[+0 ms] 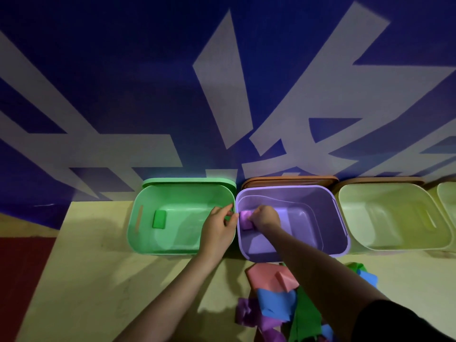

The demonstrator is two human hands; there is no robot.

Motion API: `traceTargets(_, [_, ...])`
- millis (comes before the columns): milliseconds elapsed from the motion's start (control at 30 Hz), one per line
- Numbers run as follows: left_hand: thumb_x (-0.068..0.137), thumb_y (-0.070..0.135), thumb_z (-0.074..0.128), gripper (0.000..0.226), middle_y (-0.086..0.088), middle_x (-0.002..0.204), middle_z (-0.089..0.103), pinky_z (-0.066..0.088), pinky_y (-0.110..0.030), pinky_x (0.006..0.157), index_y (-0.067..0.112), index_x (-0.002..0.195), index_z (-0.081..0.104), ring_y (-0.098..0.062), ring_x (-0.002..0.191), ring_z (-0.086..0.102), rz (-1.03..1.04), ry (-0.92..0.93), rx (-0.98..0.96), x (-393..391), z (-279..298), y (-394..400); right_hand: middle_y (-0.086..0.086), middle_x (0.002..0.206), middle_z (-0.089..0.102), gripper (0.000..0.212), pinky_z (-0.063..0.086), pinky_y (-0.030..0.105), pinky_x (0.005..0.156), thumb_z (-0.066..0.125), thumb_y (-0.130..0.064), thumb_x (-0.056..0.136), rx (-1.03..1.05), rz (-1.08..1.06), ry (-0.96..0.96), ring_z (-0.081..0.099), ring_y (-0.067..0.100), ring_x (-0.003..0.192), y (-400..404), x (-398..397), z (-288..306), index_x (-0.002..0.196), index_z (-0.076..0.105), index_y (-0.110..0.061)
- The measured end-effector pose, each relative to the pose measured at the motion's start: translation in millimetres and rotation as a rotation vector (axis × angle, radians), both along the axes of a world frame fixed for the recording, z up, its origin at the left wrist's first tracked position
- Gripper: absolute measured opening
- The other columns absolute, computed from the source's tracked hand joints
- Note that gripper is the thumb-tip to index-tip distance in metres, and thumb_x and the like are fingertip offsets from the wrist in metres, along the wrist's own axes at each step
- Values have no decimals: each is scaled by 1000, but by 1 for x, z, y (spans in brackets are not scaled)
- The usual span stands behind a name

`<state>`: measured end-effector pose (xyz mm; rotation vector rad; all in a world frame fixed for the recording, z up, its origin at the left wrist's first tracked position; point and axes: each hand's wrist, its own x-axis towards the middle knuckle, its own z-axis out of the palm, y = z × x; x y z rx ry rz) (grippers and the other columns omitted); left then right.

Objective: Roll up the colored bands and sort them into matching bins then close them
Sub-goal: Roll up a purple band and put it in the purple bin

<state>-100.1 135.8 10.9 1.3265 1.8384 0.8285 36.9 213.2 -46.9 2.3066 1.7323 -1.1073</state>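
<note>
Green plastic forms the leftmost bin [138,233], which stands open at centre frame on the pale yellow surface [86,267]. One rolled green band [159,219] lies on its floor near the left wall, well apart from both hands. Its green lid [187,180] leans behind it against the blue and white wall [123,82].

Over the green bin's right edge, the left hand [218,228] reaches with fingers curled at the rim where the two bins meet; whether it pinches anything I cannot tell.

Just to its right, the purple bin [320,243] stands open, touching the green one. Inside, at the left end, the right hand [265,217] is clenched round a rolled purple band [246,219], low near the bin floor. A brown lid [288,180] stands behind this bin.

Farther right sits a pale yellow bin [370,240], also open, with nothing visible in it, and the edge of another pale bin [447,196] shows at the right border.

Lower centre, in front of the purple bin, lies a loose heap of unrolled bands [271,297] in pink, blue, purple and green, partly under the right forearm.
</note>
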Motion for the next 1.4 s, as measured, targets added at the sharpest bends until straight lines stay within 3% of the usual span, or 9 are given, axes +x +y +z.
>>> traceTargets(233, [94, 25, 57, 38, -5, 108, 60, 42, -27, 77, 12, 129, 58, -17, 83, 56, -1, 10, -14, -1, 0, 1, 17, 112, 67, 31, 45, 29, 84, 52, -25, 94, -15, 85, 58, 60, 32, 105, -1, 9, 9, 110, 69, -3])
traceTargets(367, [94, 26, 56, 39, -4, 109, 60, 42, -26, 77, 12, 131, 57, -15, 83, 55, -13, 23, -17, -1, 0, 1, 10, 91, 68, 25, 36, 24, 72, 61, -30, 87, 26, 65, 87, 53, 23, 81, -4, 15, 9, 94, 72, -9])
traceTargets(500, [94, 26, 56, 40, -3, 110, 60, 39, -24, 75, 13, 132, 56, -15, 82, 54, -24, 30, -32, -2, 1, 3, 9, 80, 58, 25, 39, 26, 72, 60, -33, 88, 7, 68, 51, 56, 26, 82, -3, 21, 21, 77, 67, -12])
traceTargets(633, [93, 27, 57, 40, -3, 111, 61, 40, -23, 76, 13, 131, 56, -14, 82, 54, -46, 58, -59, -3, 5, 5, 18, 95, 64, 33, 45, 30, 86, 53, -31, 92, -15, 64, 36, 59, 30, 94, -2, 30, 35, 97, 71, -3])
traceTargets(800, [92, 31, 58, 42, -5, 116, 61, 41, -27, 81, 13, 130, 56, -20, 95, 58, -37, 94, -74, -2, 19, 5, 7, 85, 62, 10, 50, 31, 80, 58, -25, 90, 27, -42, 204, 57, 21, 79, -11, 43, 60, 85, 62, -17])
traceTargets(967, [92, 23, 58, 34, -5, 111, 61, 39, -25, 74, 14, 124, 60, -16, 79, 56, -23, 114, 23, 5, 42, -11, 12, 76, 63, 24, 51, 46, 80, 59, -18, 89, 208, -74, 334, 61, 30, 79, -31, 57, 86, 82, 69, 3])
traceTargets(1033, [92, 19, 57, 30, -4, 107, 62, 39, -25, 72, 15, 121, 62, -15, 76, 55, -54, 118, 75, 10, 51, -21, 13, 75, 66, 23, 52, 47, 76, 59, -18, 89, 285, -109, 422, 62, 27, 75, -47, 58, 101, 78, 69, -1])
traceTargets(1233, [91, 9, 55, 24, -3, 103, 63, 48, -31, 77, 13, 113, 66, -19, 74, 58, -167, 38, 160, 30, 82, -55, 2, 69, 63, 19, 47, 21, 60, 54, -10, 95, 417, -100, 727, 58, 3, 55, -112, 61, 144, 94, 69, 1])
traceTargets(1400, [93, 8, 55, 20, -1, 88, 62, 44, -15, 62, 13, 107, 67, -14, 69, 57, -196, -36, 92, 55, 85, -96, -2, 64, 62, 20, 43, 14, 55, 51, -6, 95, 406, -150, 799, 55, -2, 51, -171, 94, 130, 93, 70, -2])
